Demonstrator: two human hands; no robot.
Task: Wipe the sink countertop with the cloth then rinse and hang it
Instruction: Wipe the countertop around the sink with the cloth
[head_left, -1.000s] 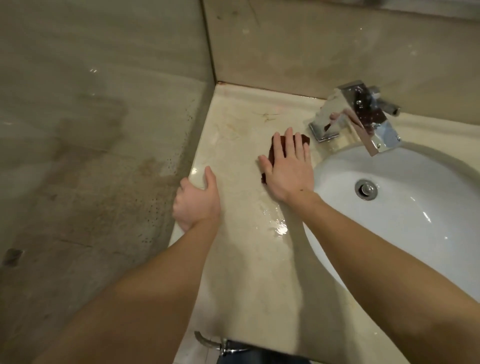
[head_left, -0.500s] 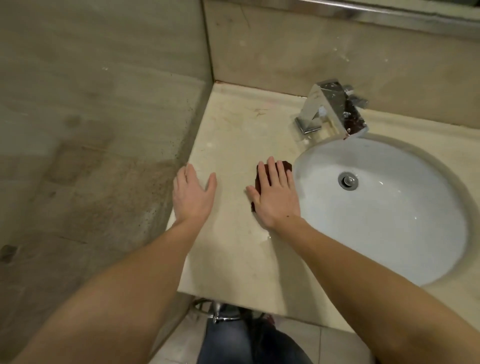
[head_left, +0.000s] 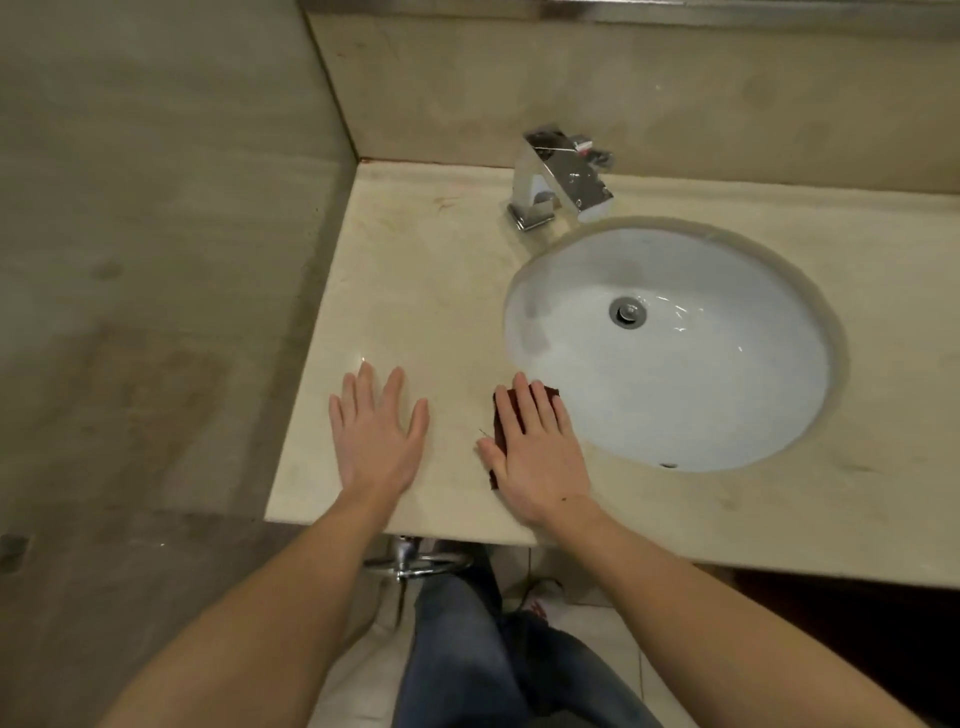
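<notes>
We see the right hand (head_left: 537, 457) pressed flat on the dark red cloth (head_left: 500, 434), grip wide, near the table's (head_left: 415, 291) front edge; the sink (head_left: 670, 348) lies just beside it. The left hand (head_left: 376, 434) rests flat on the table, grip wide, holding nothing.

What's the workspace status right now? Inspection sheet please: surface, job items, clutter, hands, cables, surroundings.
Surface: beige stone countertop, faint marks near the back corner.
Job's things: dark red cloth flat on the counter, left of the sink basin.
Clutter: nothing seen.
Grippers: right hand pressed flat on the cloth; left hand flat, open, on bare counter.
Cables: nothing seen.
Surroundings: chrome faucet behind the basin, no water running; stained wall at left.
</notes>
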